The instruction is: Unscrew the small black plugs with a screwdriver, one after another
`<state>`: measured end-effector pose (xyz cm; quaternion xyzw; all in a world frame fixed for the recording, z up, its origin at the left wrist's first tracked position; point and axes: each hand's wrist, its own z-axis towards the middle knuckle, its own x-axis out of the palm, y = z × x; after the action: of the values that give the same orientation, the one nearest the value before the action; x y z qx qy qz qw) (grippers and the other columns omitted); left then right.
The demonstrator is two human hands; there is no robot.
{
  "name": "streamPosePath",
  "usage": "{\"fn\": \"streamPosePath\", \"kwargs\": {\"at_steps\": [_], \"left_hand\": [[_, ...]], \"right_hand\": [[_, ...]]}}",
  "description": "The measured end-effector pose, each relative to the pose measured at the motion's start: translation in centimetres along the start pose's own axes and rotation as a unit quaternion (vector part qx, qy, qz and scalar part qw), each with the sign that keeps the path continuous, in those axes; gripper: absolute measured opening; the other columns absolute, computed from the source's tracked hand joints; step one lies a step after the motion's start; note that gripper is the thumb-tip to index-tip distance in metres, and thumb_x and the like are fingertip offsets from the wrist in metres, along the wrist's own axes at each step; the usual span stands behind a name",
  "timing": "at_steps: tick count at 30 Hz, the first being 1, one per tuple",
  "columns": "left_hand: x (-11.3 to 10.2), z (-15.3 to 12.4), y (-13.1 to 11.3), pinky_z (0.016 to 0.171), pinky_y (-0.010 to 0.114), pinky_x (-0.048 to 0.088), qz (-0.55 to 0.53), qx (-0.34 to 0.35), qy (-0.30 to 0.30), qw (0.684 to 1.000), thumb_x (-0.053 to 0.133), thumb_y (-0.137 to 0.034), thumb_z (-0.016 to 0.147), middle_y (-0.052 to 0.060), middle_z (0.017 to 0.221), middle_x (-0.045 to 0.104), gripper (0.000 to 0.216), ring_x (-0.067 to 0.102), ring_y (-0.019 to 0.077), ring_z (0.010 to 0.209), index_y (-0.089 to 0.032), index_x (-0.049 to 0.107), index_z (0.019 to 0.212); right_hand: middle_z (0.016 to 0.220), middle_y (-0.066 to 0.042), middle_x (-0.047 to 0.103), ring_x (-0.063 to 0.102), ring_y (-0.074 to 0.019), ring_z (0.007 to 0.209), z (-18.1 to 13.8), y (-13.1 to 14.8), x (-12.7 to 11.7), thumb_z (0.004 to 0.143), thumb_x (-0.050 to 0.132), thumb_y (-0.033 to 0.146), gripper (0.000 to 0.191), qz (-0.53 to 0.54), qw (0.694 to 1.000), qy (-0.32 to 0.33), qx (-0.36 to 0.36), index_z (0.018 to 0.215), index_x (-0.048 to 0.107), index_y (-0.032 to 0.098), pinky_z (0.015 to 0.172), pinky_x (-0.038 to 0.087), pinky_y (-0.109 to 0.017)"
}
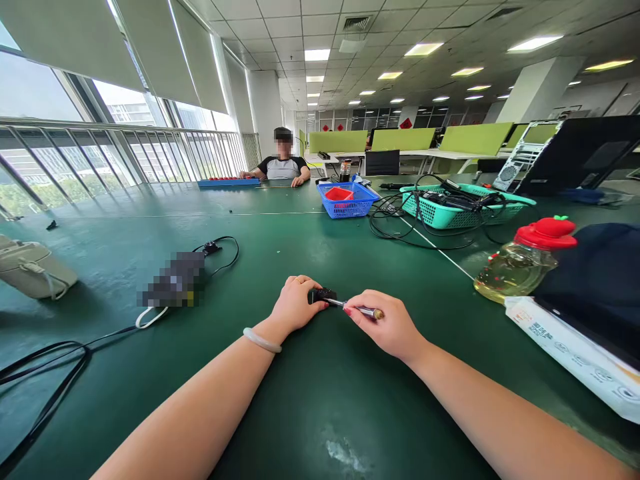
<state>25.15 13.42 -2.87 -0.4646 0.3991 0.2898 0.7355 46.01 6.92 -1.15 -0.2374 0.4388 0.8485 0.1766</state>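
Observation:
A small black part (327, 293) lies on the green table (310, 373), its exact kind too small to make out. My left hand (297, 303) is closed on its left side and presses it against the tabletop. In my right hand (384, 320) is a slim metal screwdriver (364, 311), gripped between thumb and fingers. Its shaft points left, and the tip meets the front side of the black part. The far end of the tool sticks out to the right of my fingers. A pale bangle (263, 341) circles my left wrist.
A blurred dark device (180, 277) with cables lies to the left, near a light bag (35, 270). Ahead stand a blue basket (349, 208) and a teal basket (440, 217) of cables. A red-lidded bottle (517, 267) and a white packet (565, 347) are right. A person (283, 167) sits opposite.

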Motion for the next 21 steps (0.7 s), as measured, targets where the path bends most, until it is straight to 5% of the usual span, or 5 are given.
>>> {"fn": "streamPosePath", "kwargs": {"at_steps": [14, 21], "left_hand": [[0.1, 0.13, -0.09, 0.103, 0.044, 0.044, -0.004, 0.001, 0.001, 1.0, 0.077, -0.035, 0.075, 0.007, 0.11, 0.069, 0.028, 0.052, 0.0295, 0.117, -0.021, 0.069, 0.097], [0.21, 0.18, -0.05, 0.101, 0.044, 0.045, 0.0, 0.004, -0.004, 1.0, 0.078, -0.031, 0.073, 0.007, 0.106, 0.069, 0.024, 0.053, 0.0295, 0.115, -0.021, 0.068, 0.093]], "right_hand": [[0.065, -0.001, 0.065, 0.056, -0.0118, 0.056, -0.33, -0.29, 0.04, 0.093, 0.059, 0.031, 0.021, -0.074, 0.99, -0.013, -0.118, 0.083, 0.075, 0.023, 0.056, 0.041, -0.023], [0.06, 0.002, 0.061, 0.051, -0.0117, 0.053, -0.72, 0.3, 0.76, 0.085, 0.071, 0.035, 0.018, -0.18, 0.959, 0.146, -0.166, 0.074, 0.067, 0.021, 0.054, 0.033, -0.024]]}}
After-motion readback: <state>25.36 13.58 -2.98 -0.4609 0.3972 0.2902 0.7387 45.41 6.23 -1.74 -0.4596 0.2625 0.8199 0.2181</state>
